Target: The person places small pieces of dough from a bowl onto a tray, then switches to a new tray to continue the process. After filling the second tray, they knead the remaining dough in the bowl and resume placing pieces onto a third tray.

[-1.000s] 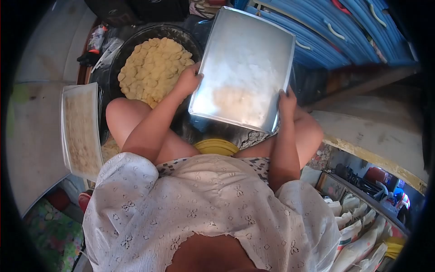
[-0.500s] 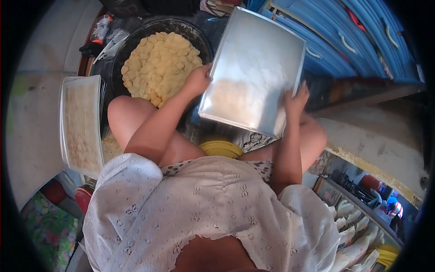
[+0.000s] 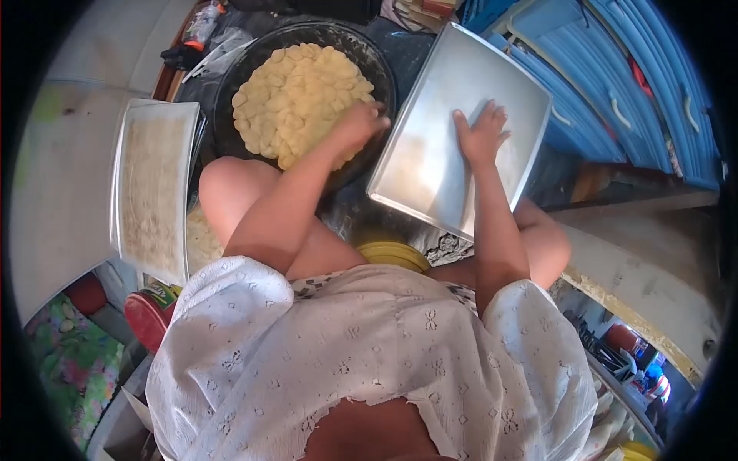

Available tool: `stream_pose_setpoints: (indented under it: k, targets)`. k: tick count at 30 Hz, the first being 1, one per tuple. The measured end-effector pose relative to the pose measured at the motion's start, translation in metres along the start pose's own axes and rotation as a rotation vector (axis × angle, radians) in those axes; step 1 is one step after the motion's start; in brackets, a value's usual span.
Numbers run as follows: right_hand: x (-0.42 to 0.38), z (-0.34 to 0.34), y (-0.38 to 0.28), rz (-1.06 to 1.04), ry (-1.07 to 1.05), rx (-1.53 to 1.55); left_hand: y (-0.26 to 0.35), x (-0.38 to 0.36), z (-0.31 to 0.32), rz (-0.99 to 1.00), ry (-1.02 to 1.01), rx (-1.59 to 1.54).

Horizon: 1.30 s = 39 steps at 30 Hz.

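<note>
A shiny metal baking tray lies tilted in front of me, over my right knee's side. My right hand rests flat on its surface, fingers spread. To the left stands a round black basin heaped with pale yellow lumps that look like dough. My left hand is over the basin's right side, beside the lumps and just left of the tray's edge. Its fingers are loosely bent and partly apart, with nothing visible in them.
A stack of stained flat trays stands at my left. Blue plastic drawers are at the back right, above a wooden ledge. A yellow round object sits between my legs. A red-lidded container is at lower left.
My left hand has let go of the tray's left edge and moved over the basin. My right hand has shifted from the tray's right edge onto its surface. The view has turned slightly.
</note>
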State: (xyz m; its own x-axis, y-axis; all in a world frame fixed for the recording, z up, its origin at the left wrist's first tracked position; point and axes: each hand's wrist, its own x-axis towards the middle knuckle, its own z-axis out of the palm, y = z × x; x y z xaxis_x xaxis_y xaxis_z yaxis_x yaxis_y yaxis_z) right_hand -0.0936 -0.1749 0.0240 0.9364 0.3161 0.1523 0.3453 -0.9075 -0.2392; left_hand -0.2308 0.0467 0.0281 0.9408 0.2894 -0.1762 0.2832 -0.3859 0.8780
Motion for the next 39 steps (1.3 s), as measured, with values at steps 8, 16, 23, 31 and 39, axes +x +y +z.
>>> stream_pose_setpoints:
  k: [8, 16, 23, 31, 39]
  targets:
    - [0.054, 0.029, -0.185, -0.556, -0.213, 0.468, -0.131, 0.069, -0.086, -0.693, 0.527, -0.666]
    - [0.087, 0.216, -0.197, -0.251, -0.95, -0.013, -0.205, 0.102, -0.039, -0.661, 0.416, -0.113]
    - [0.111, 0.301, -0.196, -0.272, -0.783, 0.164, -0.239, 0.132, -0.031, -0.405, 0.361, 0.232]
    - [0.1, 0.292, -0.196, -0.21, -0.799, 0.036, -0.207, 0.161, -0.022, -0.589, 0.24, 0.445]
    - [0.121, 0.276, -0.184, -0.094, -1.16, 0.286, -0.217, 0.149, -0.013, -0.566, 0.168, 0.567]
